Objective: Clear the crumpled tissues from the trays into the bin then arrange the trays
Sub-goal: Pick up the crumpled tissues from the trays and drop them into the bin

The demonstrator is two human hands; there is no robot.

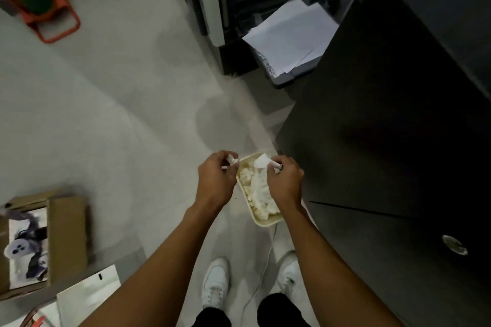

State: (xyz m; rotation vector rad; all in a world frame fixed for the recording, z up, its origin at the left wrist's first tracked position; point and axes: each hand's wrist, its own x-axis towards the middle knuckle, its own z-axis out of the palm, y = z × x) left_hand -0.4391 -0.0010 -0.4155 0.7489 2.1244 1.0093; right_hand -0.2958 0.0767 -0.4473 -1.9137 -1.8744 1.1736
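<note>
A cream rectangular bin (265,222) stands on the floor beside a dark cabinet, filled with crumpled white tissues (255,188). My left hand (216,178) hovers over the bin's left rim and pinches a small crumpled tissue (232,160). My right hand (284,180) is above the bin's right side and grips a larger white tissue (263,161) by its edge. No tray is in view.
A dark cabinet (385,141) runs along the right. A grey bin with white paper sheets (292,34) sits beside a printer at the top. A cardboard box (45,244) lies at the lower left. My white shoes (216,284) stand below the bin, with a thin white cable between them.
</note>
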